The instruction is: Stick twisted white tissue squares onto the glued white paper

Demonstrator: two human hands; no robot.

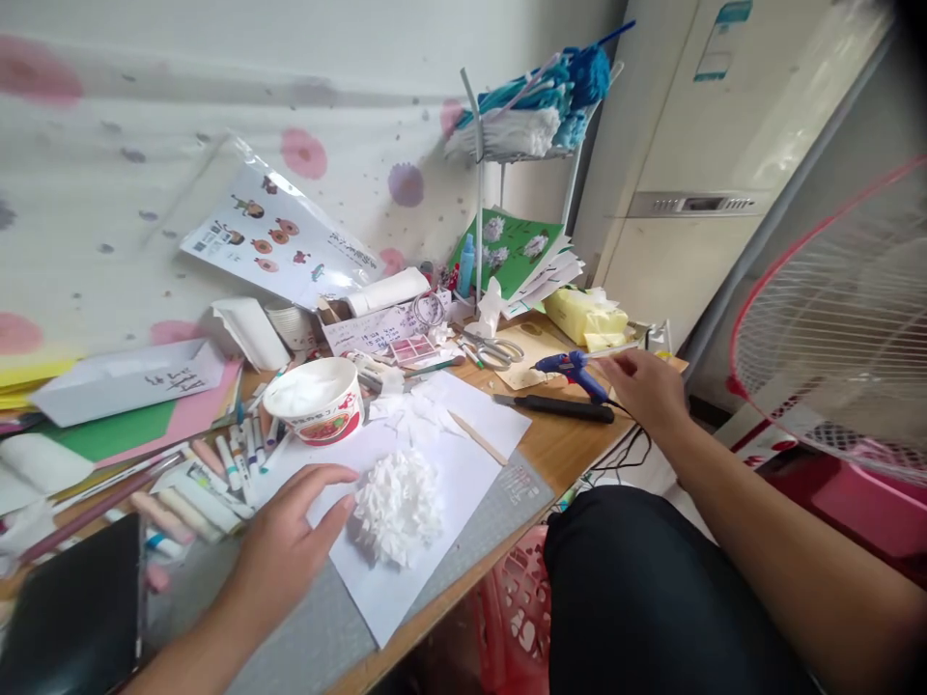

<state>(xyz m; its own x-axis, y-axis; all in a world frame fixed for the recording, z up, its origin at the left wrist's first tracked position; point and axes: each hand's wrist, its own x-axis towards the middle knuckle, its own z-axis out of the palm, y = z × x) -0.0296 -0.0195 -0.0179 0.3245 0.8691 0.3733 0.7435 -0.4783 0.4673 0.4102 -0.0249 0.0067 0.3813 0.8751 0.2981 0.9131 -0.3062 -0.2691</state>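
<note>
Head view, and our left hand (pixel 294 526) is loose and empty, thumb and finger parted just beside the white flower (pixel 398 507) on the paper (pixel 462 473). Our right hand (pixel 644 386) is at the rear of the glue gun (pixel 563 364); whether it grips, we can't tell. Behind the flower stands the tub (pixel 325 425); far right, the fan (pixel 847 319).

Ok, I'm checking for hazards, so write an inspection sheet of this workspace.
Surface: wooden table, grey mat, white sheet.
Job's things: white ruffled flower on the sheet; blue glue gun near the table's right edge.
Clutter: markers at left; scissors left of the glue gun; bowl with white contents.
Hands: left hand beside the flower, contact unclear; right hand at the glue gun's rear, grip unclear.
Cables: dark cables below the table's right edge.
Surroundings: fan at right; cream appliance beyond.
</note>
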